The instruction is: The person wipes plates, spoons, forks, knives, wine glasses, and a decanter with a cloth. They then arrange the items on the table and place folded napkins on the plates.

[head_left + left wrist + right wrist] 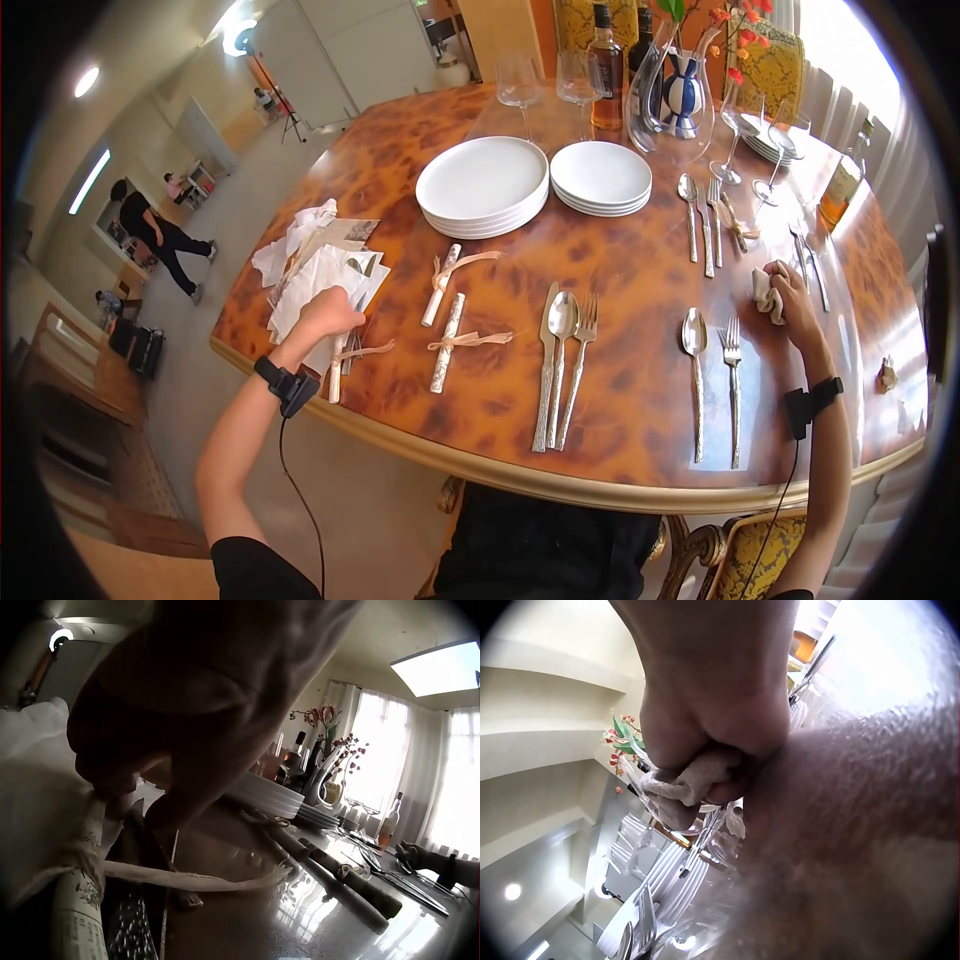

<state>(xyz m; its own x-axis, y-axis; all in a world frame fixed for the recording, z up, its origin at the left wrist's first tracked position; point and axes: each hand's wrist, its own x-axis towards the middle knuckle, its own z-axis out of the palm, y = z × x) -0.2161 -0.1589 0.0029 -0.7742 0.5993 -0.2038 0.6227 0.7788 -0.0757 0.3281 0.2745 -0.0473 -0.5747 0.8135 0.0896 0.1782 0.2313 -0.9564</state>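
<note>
At the table's left side my left hand (330, 313) reaches down with bent fingers onto white crumpled paper (300, 285), beside a ribbon-tied roll (338, 368). In the left wrist view the left hand (187, 712) is dark, and its fingertips lie by the roll (79, 915) and some silver cutlery (133, 922); whether they pinch any of it is unclear. My right hand (793, 303) grips a bunched beige cloth (768, 297) above the table's right part. The right wrist view shows the cloth (694, 780) between the fingers of the right hand (712, 712).
Stacked plates (482, 185) and smaller plates (600, 175) stand mid-table, with two tied rolls (448, 345) in front. A knife, spoons and forks (563, 315) lie near the front edge. Glasses, bottles (606, 75) and a vase (680, 95) stand behind. A person (150, 225) walks at left.
</note>
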